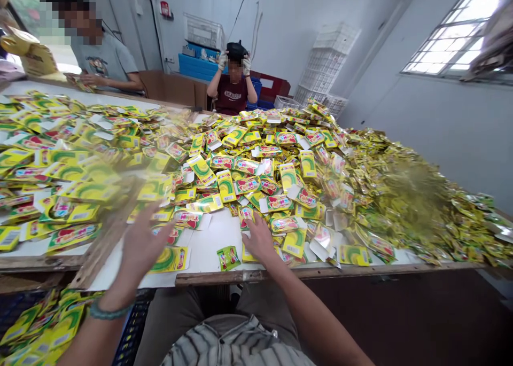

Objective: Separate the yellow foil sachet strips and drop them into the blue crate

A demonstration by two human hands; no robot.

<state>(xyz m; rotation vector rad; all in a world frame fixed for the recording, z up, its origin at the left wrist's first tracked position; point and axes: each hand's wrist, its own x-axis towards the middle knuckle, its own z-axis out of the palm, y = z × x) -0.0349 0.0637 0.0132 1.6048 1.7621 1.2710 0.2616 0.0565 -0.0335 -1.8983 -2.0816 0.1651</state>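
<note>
My left hand [142, 243], slightly blurred, hovers above the near left part of the table with fingers apart, nothing seen in them. Beneath and beside it lie small yellow-green cartons, one a flat yellow carton [170, 259] near the edge. My right hand [260, 240] has its fingertips on the lower end of a small printed carton [246, 214] at the front of the heap; its thumb is bent in towards it. Between my hands a small green sachet [228, 257] lies on the white tabletop [204, 246].
A heap of cartons [240, 163] covers the middle, with a pile of sachets [401, 195] on the right. A wooden divider [106, 240] runs at left. A crate of cartons [48, 323] stands below left. Two people [106, 61] [232, 91] are across the table.
</note>
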